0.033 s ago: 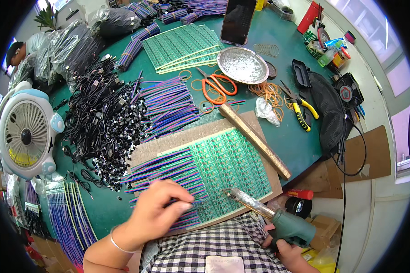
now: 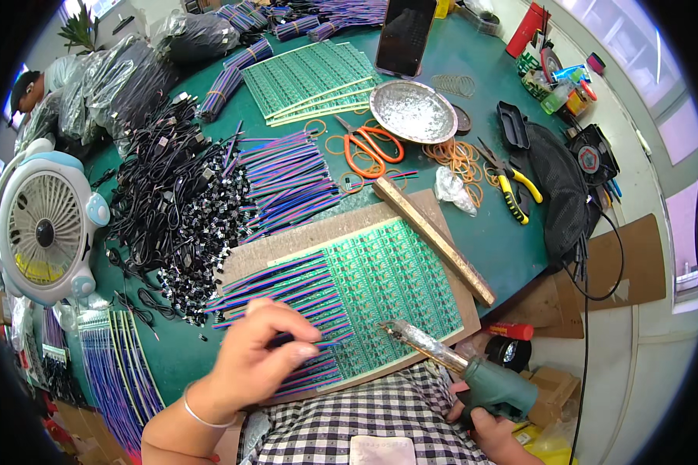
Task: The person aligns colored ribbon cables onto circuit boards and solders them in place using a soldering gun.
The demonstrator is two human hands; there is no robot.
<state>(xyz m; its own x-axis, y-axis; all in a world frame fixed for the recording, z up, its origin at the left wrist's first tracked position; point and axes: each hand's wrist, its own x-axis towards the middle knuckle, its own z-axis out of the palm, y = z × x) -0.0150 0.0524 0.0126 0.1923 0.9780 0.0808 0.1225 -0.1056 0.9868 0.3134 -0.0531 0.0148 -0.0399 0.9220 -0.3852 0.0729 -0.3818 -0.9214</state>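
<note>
My left hand (image 2: 260,356) is curled over the wires, thumb and forefinger nearly meeting; whether a wire is between the fingertips is hidden. Beneath it, purple-blue-pink wires (image 2: 287,271) lie in a row across the left part of a green circuit board panel (image 2: 399,271). The panel rests on a brown board (image 2: 248,252), with a wooden bar (image 2: 434,240) across its right side. At lower right, my right hand (image 2: 485,426) grips the handle of a green soldering gun (image 2: 496,387). Its metal tip points left, over the panel's lower part.
Black cables (image 2: 159,170) and a fan (image 2: 46,225) stand left. Orange-handled scissors (image 2: 368,151), a metal dish (image 2: 413,111), rubber bands (image 2: 457,160) and yellow-black pliers (image 2: 512,182) lie beyond the panel. Spare panels (image 2: 306,77) and a phone (image 2: 406,35) are farther back.
My left hand has drawn back slightly to the left, uncovering a little more of the wires near its fingertips. The right hand and soldering gun look still.
</note>
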